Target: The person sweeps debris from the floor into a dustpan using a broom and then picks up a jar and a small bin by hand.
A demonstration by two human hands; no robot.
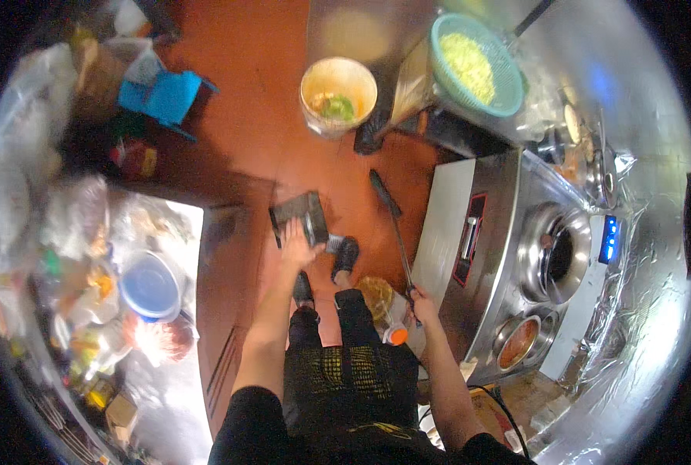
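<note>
My left hand [300, 247] is reached out, fingers spread, over a dark boxy object [316, 216] that looks like a dustpan near the floor; whether they touch is unclear. A pale, brush-like strip [335, 243] shows between that object and my dark shoe. My right hand [424, 305] is closed on one end of a long thin rod [403, 247], whose thick black far end [385, 192] points up the view, over the red floor. Just left of the right hand stands a clear plastic jug with an orange cap [398, 335].
A bucket with food scraps [338, 96] stands on the floor. On the right are a steel stove [499, 244] with a wok burner [556, 253], and a teal colander [478, 64] of shredded food. The left counter [197, 244] holds a blue tub [149, 285] and bags. A blue stool [162, 99] stands beyond.
</note>
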